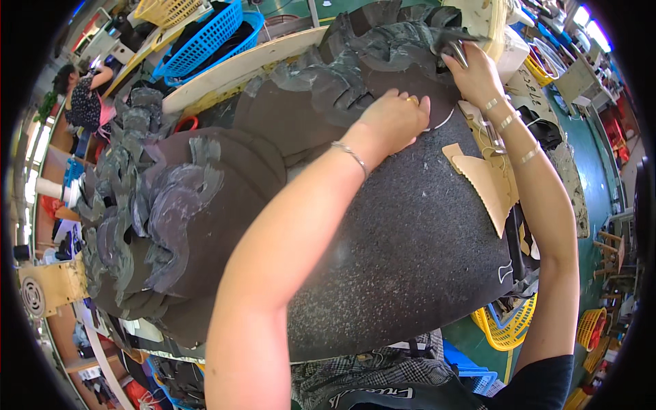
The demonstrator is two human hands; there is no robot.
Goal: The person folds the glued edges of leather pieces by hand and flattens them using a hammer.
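My right hand is closed around a shiny metal tool at the far right of the work surface; its exact kind is hard to make out. Under and beside it lie dark brown sheet pieces with grey, smeared, wavy edges, overlapping in layers. My left hand is curled closed over the near edge of these pieces; whatever its fingers hold is hidden. Just right of it, a thin white curved edge shows. More dark pieces with grey-smeared edges are heaped at the left.
The speckled black work surface curves toward me. Tan card pieces with a toothed edge lie at its right. Blue baskets stand at the back left, a yellow basket below right. Another person works far left.
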